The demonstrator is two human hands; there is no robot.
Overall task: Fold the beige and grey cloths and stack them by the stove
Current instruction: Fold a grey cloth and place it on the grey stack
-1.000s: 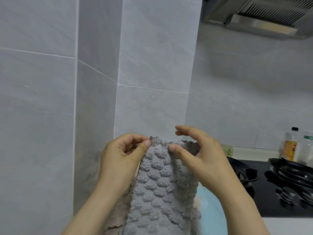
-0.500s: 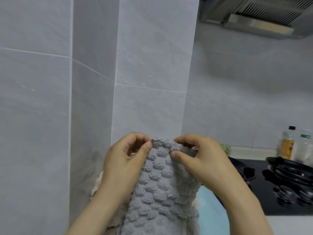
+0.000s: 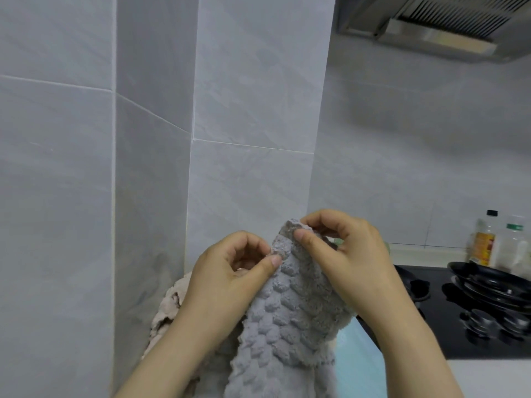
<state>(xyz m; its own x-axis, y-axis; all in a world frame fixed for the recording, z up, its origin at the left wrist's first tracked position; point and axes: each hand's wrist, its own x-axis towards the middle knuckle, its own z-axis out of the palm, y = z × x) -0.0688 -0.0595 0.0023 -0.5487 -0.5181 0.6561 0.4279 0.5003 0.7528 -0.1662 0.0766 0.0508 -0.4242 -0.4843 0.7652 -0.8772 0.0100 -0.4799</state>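
The grey cloth hangs in front of the tiled wall, its top edge now gathered narrower than half a second ago. The right hand pinches the top corner between thumb and curled fingers and has risen above the left hand, which nips the edge just below, thumb against curled fingers. The beige cloth lies crumpled at nine o'clock, against the wall corner. At three o'clock the black stove carries a pan; a strip of white counter shows at four o'clock.
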